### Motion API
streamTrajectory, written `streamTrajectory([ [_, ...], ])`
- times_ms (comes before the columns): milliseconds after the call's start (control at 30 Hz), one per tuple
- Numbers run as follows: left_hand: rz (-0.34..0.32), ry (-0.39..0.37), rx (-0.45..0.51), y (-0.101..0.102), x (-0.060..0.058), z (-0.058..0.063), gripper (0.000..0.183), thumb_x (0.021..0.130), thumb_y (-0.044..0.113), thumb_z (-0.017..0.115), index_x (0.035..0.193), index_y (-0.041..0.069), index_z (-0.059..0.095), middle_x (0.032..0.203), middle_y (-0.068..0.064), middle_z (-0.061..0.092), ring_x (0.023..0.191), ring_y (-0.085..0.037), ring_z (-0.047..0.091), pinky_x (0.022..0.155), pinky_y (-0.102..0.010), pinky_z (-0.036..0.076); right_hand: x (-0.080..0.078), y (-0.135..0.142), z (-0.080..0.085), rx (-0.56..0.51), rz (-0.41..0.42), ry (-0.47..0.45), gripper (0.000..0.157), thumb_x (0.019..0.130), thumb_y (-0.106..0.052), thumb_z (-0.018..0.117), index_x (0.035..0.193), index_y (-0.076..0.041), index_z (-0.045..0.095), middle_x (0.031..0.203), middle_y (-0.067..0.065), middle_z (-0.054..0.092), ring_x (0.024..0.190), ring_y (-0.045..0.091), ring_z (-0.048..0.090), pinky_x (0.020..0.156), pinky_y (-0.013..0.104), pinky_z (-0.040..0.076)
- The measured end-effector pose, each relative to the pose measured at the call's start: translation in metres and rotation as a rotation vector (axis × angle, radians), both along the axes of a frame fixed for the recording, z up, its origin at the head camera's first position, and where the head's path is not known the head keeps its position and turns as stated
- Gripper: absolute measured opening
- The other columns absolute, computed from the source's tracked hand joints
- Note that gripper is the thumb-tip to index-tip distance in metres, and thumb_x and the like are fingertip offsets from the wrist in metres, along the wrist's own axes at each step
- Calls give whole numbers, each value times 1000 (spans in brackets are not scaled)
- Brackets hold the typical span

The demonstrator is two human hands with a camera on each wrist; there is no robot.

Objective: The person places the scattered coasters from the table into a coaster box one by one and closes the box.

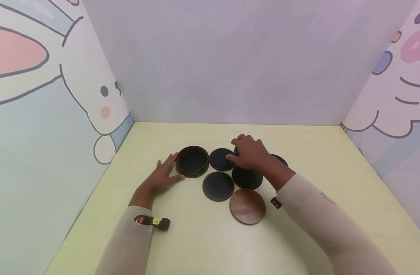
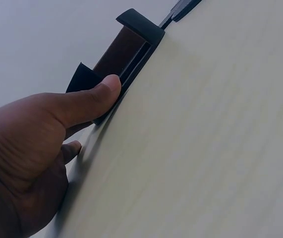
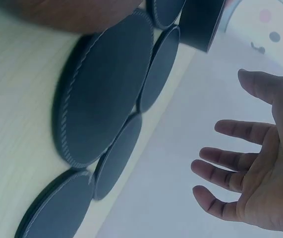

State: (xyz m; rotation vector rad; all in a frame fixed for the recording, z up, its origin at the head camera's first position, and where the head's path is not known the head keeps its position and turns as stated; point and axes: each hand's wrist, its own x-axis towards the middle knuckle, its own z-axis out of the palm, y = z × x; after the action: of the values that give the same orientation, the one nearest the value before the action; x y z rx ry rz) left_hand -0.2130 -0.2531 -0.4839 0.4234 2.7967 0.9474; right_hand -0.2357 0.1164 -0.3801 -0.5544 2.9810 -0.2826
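Note:
A round, dark coaster holder [image 1: 192,175] with a brown side wall stands on the table. My left hand [image 1: 163,175] holds it from the left, thumb along the near side and fingers toward the far side; in the left wrist view the thumb [image 2: 94,99] lies against its wall. My right hand [image 1: 249,151] hovers over several round black coasters, fingers spread and loosely bent, with nothing in them. Stitched edges show on a black coaster [image 3: 106,94] in the right wrist view. One brown coaster [image 1: 247,206] lies nearest to me.
Black coasters [image 1: 218,186] lie close together right of the holder, some partly hidden under my right hand and forearm. Pale table [image 1: 182,248] surrounds them. A plain wall [image 1: 230,76] rises behind, and cartoon-printed walls [image 1: 31,152] flank both sides.

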Motion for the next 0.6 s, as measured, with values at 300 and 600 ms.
streamTrajectory([
  [300, 6, -5, -2, -2, 1, 1, 103, 100, 54, 75, 178, 23, 15, 184, -20, 11, 170, -53, 2, 136, -73, -4, 3, 38, -12, -79, -42, 0, 50, 105, -41, 69, 134, -3, 56, 136, 21, 63, 125, 42, 61, 99, 68, 49],
  [600, 9, -15, -4, 0, 0, 0, 103, 100, 56, 74, 178, 24, 15, 184, -19, 9, 168, -56, -3, 134, -77, -2, 6, 72, -21, -79, -48, -48, 46, 105, -38, 70, 131, -2, 59, 141, 25, 60, 126, 45, 59, 97, 71, 51],
])
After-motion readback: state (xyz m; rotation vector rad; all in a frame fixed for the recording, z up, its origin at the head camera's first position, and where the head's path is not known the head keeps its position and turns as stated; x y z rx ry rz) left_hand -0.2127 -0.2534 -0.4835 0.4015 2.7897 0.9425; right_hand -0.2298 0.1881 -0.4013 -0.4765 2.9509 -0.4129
